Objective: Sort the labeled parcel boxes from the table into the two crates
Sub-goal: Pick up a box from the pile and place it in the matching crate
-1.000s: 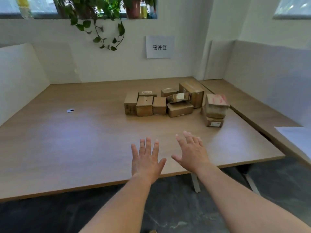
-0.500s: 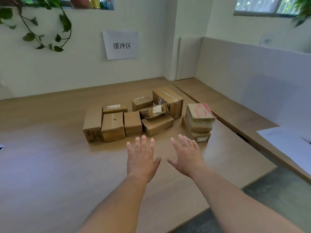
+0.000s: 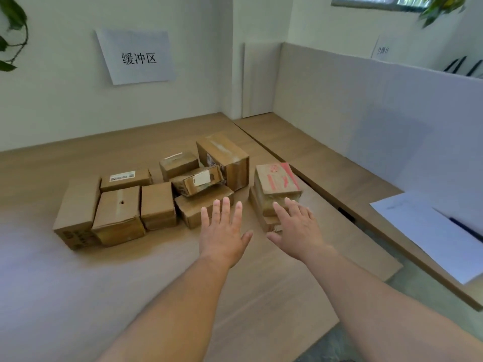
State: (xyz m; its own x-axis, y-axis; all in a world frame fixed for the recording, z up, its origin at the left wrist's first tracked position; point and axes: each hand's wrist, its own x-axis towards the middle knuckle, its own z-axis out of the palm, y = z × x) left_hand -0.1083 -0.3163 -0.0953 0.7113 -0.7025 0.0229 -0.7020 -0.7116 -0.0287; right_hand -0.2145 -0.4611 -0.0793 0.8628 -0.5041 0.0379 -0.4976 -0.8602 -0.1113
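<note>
Several brown cardboard parcel boxes lie clustered on the wooden table [image 3: 52, 283]. A red-printed box [image 3: 275, 182] sits stacked on a flatter box at the cluster's right. A tilted box with a white label [image 3: 198, 180] rests on a low box [image 3: 198, 207] in the middle. My left hand [image 3: 223, 232] hovers open, palm down, just in front of that low box. My right hand [image 3: 298, 228] is open too, its fingers reaching the front of the red-printed stack. Neither hand holds anything. No crate is in view.
A second wooden desk [image 3: 326, 163] adjoins on the right, carrying white paper sheets [image 3: 431, 231]. White partition panels [image 3: 366, 113] back it. A paper sign with Chinese characters [image 3: 137, 57] hangs on the wall. Plant leaves [image 3: 13, 22] hang at top left. Floor shows at bottom right.
The view has closed in on the boxes and swung right. Both open hands have moved forward from the table's front edge up to the box cluster.
</note>
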